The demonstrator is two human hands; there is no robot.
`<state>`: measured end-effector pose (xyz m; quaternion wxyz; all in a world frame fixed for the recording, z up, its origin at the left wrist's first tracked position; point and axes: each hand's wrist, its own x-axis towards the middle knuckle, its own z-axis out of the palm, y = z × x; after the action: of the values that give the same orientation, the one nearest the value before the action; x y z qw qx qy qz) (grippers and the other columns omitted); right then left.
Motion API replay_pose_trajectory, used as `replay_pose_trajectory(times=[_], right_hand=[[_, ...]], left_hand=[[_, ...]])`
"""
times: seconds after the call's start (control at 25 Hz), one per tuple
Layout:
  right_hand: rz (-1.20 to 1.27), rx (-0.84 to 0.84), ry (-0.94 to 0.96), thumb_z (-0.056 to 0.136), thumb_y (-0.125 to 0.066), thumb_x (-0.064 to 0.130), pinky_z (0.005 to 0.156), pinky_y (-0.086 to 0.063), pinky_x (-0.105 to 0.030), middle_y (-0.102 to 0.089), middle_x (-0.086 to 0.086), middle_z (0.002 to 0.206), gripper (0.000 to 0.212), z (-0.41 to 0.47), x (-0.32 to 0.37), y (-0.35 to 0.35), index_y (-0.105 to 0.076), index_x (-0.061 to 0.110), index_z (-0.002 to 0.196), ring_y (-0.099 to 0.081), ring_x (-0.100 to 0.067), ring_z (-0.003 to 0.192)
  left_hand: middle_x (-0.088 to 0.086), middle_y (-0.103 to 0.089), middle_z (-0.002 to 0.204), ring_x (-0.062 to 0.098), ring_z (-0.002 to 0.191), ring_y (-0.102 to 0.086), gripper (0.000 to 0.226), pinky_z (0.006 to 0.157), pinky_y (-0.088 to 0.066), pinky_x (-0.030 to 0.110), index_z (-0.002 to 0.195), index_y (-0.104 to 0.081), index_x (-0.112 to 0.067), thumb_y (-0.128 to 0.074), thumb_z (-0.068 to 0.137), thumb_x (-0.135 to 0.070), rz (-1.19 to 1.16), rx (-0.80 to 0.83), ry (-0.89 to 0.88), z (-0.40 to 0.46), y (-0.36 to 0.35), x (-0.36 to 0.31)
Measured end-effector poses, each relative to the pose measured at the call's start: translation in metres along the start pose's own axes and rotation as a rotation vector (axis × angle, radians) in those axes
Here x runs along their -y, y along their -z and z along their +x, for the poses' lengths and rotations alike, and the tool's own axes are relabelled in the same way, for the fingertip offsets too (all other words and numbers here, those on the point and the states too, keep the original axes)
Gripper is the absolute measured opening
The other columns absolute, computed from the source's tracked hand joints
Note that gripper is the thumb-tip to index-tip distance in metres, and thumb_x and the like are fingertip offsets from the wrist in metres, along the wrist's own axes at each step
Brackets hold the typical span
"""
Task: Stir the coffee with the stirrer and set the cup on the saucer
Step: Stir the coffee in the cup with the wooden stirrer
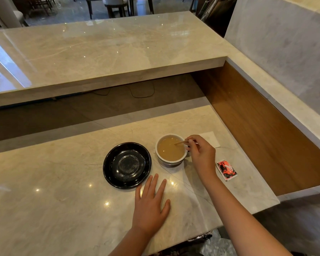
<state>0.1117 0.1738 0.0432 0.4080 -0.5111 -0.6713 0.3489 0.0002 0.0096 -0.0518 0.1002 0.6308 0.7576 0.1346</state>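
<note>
A white cup [160, 156] of light brown coffee stands on the marble counter, just right of an empty black saucer [127, 165]. My right hand [201, 154] is beside the cup's right rim, pinching a thin wooden stirrer [180, 142] whose tip dips into the coffee. My left hand [151, 202] lies flat on the counter in front of the saucer and cup, fingers spread, holding nothing.
A torn red sachet [226, 170] lies right of my right wrist. A white napkin [210, 138] sits behind my right hand. A raised marble ledge [100, 58] runs across the back, and a wooden side panel [257, 130] borders the counter on the right.
</note>
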Motion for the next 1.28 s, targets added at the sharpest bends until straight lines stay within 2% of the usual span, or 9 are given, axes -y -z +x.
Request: replay_pose_trajectory(times=[0.12, 0.28, 0.44, 0.6, 0.76, 0.92, 1.0, 1.12, 1.28], right_hand=[[-0.214, 0.149, 0.161, 0.089, -0.051, 0.001, 0.068, -0.051, -0.040, -0.069, -0.012, 0.081, 0.013, 0.008, 0.005, 0.016, -0.063, 0.005, 0.086, -0.062, -0.028, 0.076], [-0.253, 0.256, 0.109, 0.089, -0.051, 0.003, 0.065, -0.053, -0.032, -0.069, -0.013, 0.077, 0.014, 0.017, 0.015, 0.027, -0.063, 0.006, 0.082, -0.065, -0.024, 0.071], [-0.129, 0.260, -0.081, 0.088, -0.051, 0.002, 0.056, -0.056, -0.016, -0.067, -0.003, 0.067, 0.019, 0.023, 0.015, 0.029, -0.063, 0.011, 0.076, -0.068, -0.011, 0.062], [0.120, 0.217, -0.265, 0.090, -0.050, 0.001, 0.057, -0.059, -0.021, -0.069, -0.015, 0.074, 0.024, 0.021, 0.006, 0.022, -0.063, 0.011, 0.072, -0.070, -0.017, 0.063], [0.379, 0.111, -0.412, 0.091, -0.048, 0.000, 0.058, -0.059, -0.019, -0.068, -0.018, 0.080, 0.022, 0.012, 0.000, 0.005, -0.061, 0.009, 0.076, -0.071, -0.014, 0.064], [0.359, 0.007, -0.298, 0.092, -0.049, 0.002, 0.064, -0.059, -0.020, -0.069, -0.014, 0.084, 0.019, 0.005, -0.002, -0.009, -0.063, 0.009, 0.082, -0.071, -0.022, 0.079], [0.212, -0.013, -0.161, 0.092, -0.050, 0.003, 0.069, -0.061, -0.030, -0.068, -0.007, 0.081, 0.019, 0.003, -0.003, -0.007, -0.064, 0.012, 0.083, -0.070, -0.024, 0.081], [-0.036, 0.016, 0.021, 0.091, -0.050, 0.004, 0.069, -0.057, -0.050, -0.070, -0.010, 0.080, 0.016, 0.001, -0.006, 0.004, -0.064, 0.011, 0.085, -0.067, -0.027, 0.077], [-0.069, 0.062, 0.007, 0.089, -0.051, 0.002, 0.067, -0.058, -0.048, -0.069, -0.007, 0.074, 0.017, 0.000, -0.004, 0.016, -0.063, 0.010, 0.080, -0.068, -0.023, 0.072]], left_hand=[[0.005, -0.025, 0.152, 0.021, 0.140, -0.012, 0.058, 0.109, -0.008, 0.050, 0.142, -0.034, -0.026, -0.033, 0.089, -0.049, 0.007, 0.007, 0.005, -0.001, -0.001, 0.000], [0.003, -0.021, 0.153, 0.018, 0.140, -0.006, 0.058, 0.109, -0.003, 0.050, 0.143, -0.031, -0.028, -0.032, 0.089, -0.050, 0.004, 0.010, 0.008, -0.001, -0.002, 0.001], [0.002, -0.016, 0.154, 0.016, 0.140, 0.000, 0.058, 0.110, 0.000, 0.047, 0.144, -0.027, -0.029, -0.029, 0.090, -0.052, 0.008, 0.011, 0.012, -0.001, -0.003, 0.001], [0.004, -0.022, 0.153, 0.019, 0.140, -0.008, 0.058, 0.110, -0.006, 0.050, 0.143, -0.031, -0.028, -0.031, 0.090, -0.051, 0.007, 0.014, 0.014, 0.000, -0.002, 0.001], [0.004, -0.024, 0.153, 0.020, 0.140, -0.011, 0.057, 0.111, -0.009, 0.051, 0.142, -0.032, -0.028, -0.034, 0.089, -0.049, 0.014, 0.013, 0.012, -0.001, -0.002, 0.001], [0.003, -0.021, 0.154, 0.017, 0.140, -0.005, 0.057, 0.111, -0.005, 0.047, 0.143, -0.029, -0.030, -0.034, 0.089, -0.049, 0.006, 0.008, 0.014, -0.001, -0.003, 0.001], [0.003, -0.021, 0.154, 0.017, 0.140, -0.005, 0.057, 0.111, -0.003, 0.045, 0.143, -0.029, -0.029, -0.035, 0.089, -0.049, 0.000, 0.007, 0.009, -0.001, -0.003, 0.001], [0.003, -0.022, 0.153, 0.018, 0.140, -0.007, 0.057, 0.112, -0.005, 0.047, 0.143, -0.030, -0.029, -0.035, 0.089, -0.048, 0.001, 0.001, 0.009, -0.001, -0.002, 0.001], [0.005, -0.026, 0.152, 0.020, 0.140, -0.013, 0.057, 0.108, -0.010, 0.051, 0.142, -0.034, -0.027, -0.036, 0.088, -0.048, 0.001, 0.007, 0.009, 0.000, -0.002, 0.000]])
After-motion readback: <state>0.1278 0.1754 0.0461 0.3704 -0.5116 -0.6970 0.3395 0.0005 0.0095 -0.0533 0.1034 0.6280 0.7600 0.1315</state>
